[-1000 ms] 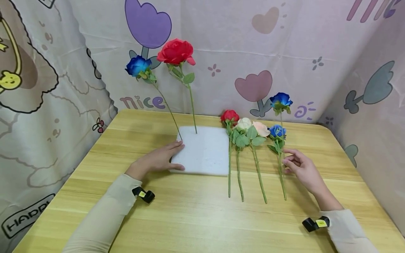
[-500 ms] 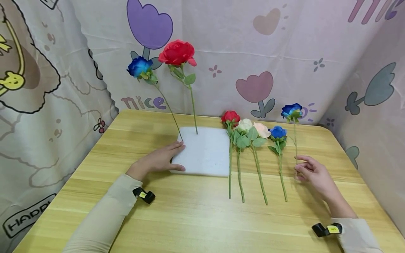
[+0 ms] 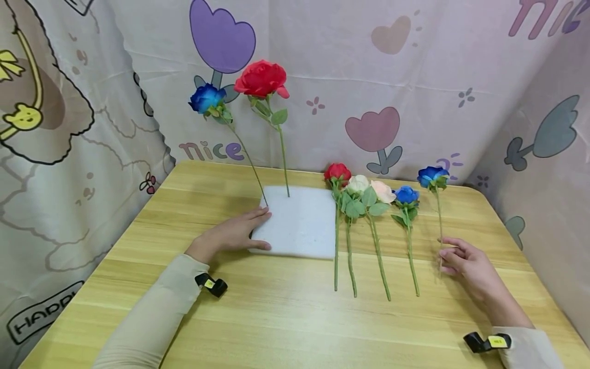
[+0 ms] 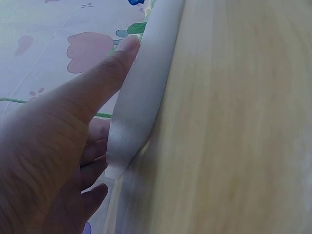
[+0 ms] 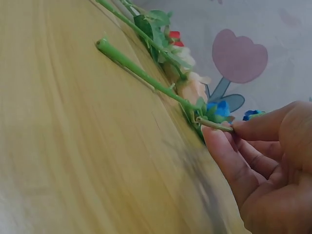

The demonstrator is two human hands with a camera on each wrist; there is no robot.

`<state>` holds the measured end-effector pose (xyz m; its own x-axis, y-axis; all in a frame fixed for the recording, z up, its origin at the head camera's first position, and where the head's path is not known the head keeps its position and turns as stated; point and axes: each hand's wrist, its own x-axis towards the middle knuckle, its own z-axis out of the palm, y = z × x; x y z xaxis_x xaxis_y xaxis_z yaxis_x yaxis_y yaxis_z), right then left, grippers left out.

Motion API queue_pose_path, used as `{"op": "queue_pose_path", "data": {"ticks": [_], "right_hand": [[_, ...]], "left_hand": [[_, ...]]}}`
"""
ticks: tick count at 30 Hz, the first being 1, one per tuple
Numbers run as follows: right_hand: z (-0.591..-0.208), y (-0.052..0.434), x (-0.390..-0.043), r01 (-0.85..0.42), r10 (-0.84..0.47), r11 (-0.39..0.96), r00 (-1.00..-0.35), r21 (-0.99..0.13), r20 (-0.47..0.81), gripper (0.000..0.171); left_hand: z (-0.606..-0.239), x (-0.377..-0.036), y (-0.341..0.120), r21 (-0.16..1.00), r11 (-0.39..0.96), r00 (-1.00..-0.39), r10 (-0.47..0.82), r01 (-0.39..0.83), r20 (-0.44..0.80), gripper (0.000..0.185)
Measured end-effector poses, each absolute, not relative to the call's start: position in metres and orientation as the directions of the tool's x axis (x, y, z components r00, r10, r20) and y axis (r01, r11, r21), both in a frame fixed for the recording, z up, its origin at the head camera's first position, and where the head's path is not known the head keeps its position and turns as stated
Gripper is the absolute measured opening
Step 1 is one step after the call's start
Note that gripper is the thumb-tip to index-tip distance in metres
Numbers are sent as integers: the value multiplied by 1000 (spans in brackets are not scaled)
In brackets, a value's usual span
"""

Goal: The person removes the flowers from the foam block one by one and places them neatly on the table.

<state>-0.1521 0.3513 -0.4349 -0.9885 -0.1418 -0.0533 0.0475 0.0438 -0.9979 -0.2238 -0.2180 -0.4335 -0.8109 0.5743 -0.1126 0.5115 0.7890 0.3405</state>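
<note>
My left hand [image 3: 230, 237] rests at the left edge of a white foam block [image 3: 301, 225], thumb and forefinger spread straight on it. In the left wrist view the thumb [image 4: 105, 73] lies along the foam [image 4: 146, 73], and the other fingertips touch its side. A blue rose [image 3: 208, 98] leaning left and a large red rose [image 3: 261, 79] stand in the foam. My right hand [image 3: 472, 269] pinches the stem of another blue rose [image 3: 432, 177] between thumb and fingers, bloom upward. In the right wrist view the stem's cut end [image 5: 214, 125] shows between the fingertips.
Right of the foam lie a red rose [image 3: 338, 173], a white rose [image 3: 358, 184], a pale pink rose [image 3: 382, 191] and a blue rose [image 3: 406, 195], stems toward me. A patterned cloth [image 3: 313, 56] hangs behind the wooden table [image 3: 295, 323].
My right hand has carried the pinched blue rose rightward and toward me, away from the lying blue rose, and its bloom has come lower. My left hand stays on the foam.
</note>
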Motion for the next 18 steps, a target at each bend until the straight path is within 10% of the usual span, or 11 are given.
{"op": "queue_pose_path", "data": {"ticks": [12, 18], "right_hand": [[-443, 360, -152, 148, -206, 27, -967, -989, -150, 27], [-443, 354, -155, 156, -157, 279, -966, -947, -206, 57]], "left_hand": [[-434, -223, -217, 334, 791, -811, 574, 513, -112, 107], [-432, -223, -217, 336, 793, -812, 571, 508, -119, 108]]}}
